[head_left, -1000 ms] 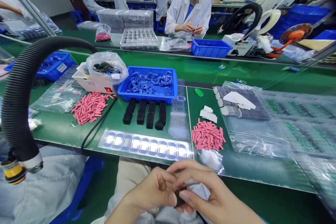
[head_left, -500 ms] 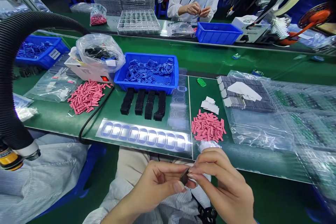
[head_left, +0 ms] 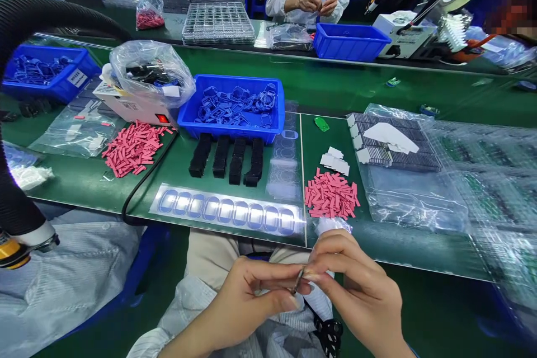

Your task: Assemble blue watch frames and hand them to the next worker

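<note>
A small dark, thin piece (head_left: 298, 281) is held edge-on over my lap, in front of the bench. My left hand (head_left: 264, 293) pinches it between thumb and fingers from the left. The fingertips of my right hand (head_left: 350, 282) press together at its upper right edge; anything else between them is too small to make out. Beyond my hands lie a pink pile of small strips (head_left: 332, 196) and a clear sheet with rounded outlines (head_left: 226, 211). Several black stacks (head_left: 237, 161) stand in front of a blue bin (head_left: 191, 123) of blue frames.
A black hose (head_left: 17, 179) arches at the left, near a seated person's sleeve (head_left: 84, 274). Bagged grey parts (head_left: 403, 142) lie at the right. Across the bench, a person's hands (head_left: 319, 3) work behind another blue bin (head_left: 350, 45).
The dark piece has turned from showing its flat face to nearly edge-on between my fingers. Both hands stay close together. The view has shifted slightly, so the bench items appear higher.
</note>
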A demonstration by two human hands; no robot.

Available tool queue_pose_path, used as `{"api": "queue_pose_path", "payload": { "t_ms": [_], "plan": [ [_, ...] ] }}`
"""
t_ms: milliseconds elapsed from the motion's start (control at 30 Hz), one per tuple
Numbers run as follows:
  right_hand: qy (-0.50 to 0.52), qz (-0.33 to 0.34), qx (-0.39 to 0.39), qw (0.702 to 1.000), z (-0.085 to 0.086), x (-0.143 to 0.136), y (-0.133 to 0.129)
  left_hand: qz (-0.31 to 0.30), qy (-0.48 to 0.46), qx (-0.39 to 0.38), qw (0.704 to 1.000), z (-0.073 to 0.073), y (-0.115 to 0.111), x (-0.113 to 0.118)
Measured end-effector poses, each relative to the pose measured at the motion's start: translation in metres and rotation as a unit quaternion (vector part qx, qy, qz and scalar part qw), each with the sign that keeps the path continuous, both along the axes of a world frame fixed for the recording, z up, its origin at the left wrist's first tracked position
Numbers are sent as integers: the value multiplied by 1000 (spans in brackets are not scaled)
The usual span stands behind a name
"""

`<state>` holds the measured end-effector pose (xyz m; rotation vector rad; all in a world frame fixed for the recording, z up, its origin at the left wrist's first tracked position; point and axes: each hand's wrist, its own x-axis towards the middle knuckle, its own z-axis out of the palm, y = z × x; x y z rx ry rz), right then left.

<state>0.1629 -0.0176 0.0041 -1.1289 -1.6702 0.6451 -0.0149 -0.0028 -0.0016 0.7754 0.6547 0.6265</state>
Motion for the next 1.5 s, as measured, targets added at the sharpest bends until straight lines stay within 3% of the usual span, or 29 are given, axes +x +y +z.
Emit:
{"api": "queue_pose_path", "payload": {
  "t_ms": [167,267,400,500,600,667,733,900,1033,1100,1200,1300,1400,1500],
  "plan": [
    [14,-11,-12,1000,-8,1,-7,0,86,86,993,4,3,0],
    [-4,-33,4,999,-13,2,-11,4,99,94,991,2,1,2],
    [-97,-65,31,993,-16,-1,-18,32,55,-15,998,-6,-6,11],
    [-168,-86,77,979,-16,-1,-26,114,40,-91,988,-14,-9,17],
    [-133,-119,29,983,-18,10,-32,198,54,-116,972,-20,-4,14],
    [-100,-170,-41,979,-25,23,-30,231,82,-124,962,-20,3,8],
    [-129,-222,-69,964,-38,37,-24,241,109,-125,956,-17,8,3],
    [-243,-293,1,925,-72,52,-13,239,117,-122,956,-10,9,1],
    [-391,-222,136,883,-77,53,-19,231,110,-130,958,-10,5,1],
    [-433,-184,157,868,-72,52,-23,225,108,-133,959,-11,5,1],
    [-352,-151,125,915,-56,44,-25,209,98,-135,964,-13,4,2],
    [-237,-77,84,965,-35,25,-25,171,58,-135,974,-15,0,7],
    [-223,-7,96,970,-23,5,-20,116,37,-111,986,-17,-4,11],
    [-182,12,90,979,-19,-8,-16,89,43,-67,993,-16,-7,9]
  ]
}}
